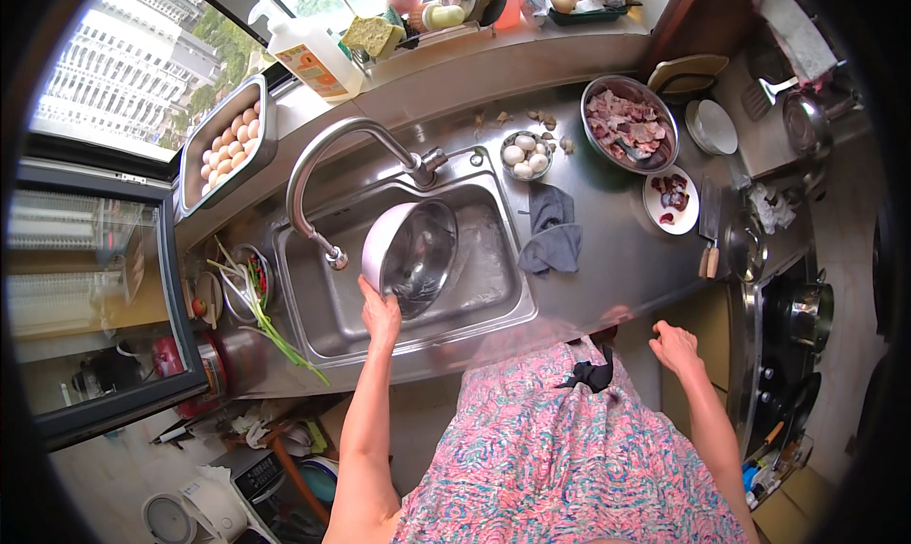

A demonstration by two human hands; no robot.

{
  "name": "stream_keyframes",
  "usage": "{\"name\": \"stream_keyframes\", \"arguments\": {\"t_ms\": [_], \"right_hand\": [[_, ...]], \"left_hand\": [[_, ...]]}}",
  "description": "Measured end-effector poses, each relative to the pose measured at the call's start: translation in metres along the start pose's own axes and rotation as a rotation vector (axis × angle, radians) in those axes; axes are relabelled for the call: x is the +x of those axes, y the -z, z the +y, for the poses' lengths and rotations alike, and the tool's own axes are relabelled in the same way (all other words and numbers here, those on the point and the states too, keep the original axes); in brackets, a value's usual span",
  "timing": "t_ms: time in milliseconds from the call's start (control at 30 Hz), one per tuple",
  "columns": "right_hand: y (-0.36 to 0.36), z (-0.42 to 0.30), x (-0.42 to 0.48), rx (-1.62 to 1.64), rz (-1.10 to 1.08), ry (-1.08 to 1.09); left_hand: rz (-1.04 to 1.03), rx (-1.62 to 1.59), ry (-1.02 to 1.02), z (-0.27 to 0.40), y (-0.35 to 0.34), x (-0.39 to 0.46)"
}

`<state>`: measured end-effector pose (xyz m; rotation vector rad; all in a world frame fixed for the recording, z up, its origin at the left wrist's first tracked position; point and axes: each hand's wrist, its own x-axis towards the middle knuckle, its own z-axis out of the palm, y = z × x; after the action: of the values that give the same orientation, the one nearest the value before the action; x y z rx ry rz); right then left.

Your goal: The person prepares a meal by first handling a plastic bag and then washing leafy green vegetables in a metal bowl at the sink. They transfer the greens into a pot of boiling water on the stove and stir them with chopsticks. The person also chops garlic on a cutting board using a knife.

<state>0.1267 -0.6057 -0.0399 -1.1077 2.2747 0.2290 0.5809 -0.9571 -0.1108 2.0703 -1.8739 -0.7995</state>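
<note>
My left hand (380, 315) grips the rim of a metal bowl (420, 263) with a pale pink outside. The bowl is tipped on its side over the stainless steel sink (484, 259), its shiny inside turned to the right. Left of the bowl hangs the spout of a curved faucet (306, 181); I cannot tell whether water runs. Beyond the counter's front edge, at my right side, my right hand (675, 344) is held in the air with curled fingers. Nothing shows in it. A grey cloth (551, 234) lies crumpled on the counter right of the sink.
Behind the cloth sits a small bowl of peeled garlic-like bulbs (525, 156). Cut raw meat (630, 127) fills a large metal bowl near a plate of dark red organ pieces (670, 194) and a cleaver (709, 223). Scallions (270, 323) overhang the left counter. Eggs (231, 149) fill a sill tray.
</note>
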Motion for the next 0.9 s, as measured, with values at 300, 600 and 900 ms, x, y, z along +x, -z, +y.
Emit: {"name": "stream_keyframes", "arguments": {"t_ms": [300, 600, 900], "right_hand": [[0.037, -0.135, 0.087, 0.102, 0.293, 0.435], [-0.047, -0.179, 0.141, 0.077, 0.208, 0.432], [-0.026, -0.072, 0.141, 0.321, 0.33, 0.101]], "left_hand": [[0.198, 0.253, -0.337, 0.025, 0.008, -0.006], [0.102, -0.397, -0.192, 0.008, -0.003, -0.025], [-0.521, -1.002, 0.609, -0.013, -0.011, -0.057]]}}
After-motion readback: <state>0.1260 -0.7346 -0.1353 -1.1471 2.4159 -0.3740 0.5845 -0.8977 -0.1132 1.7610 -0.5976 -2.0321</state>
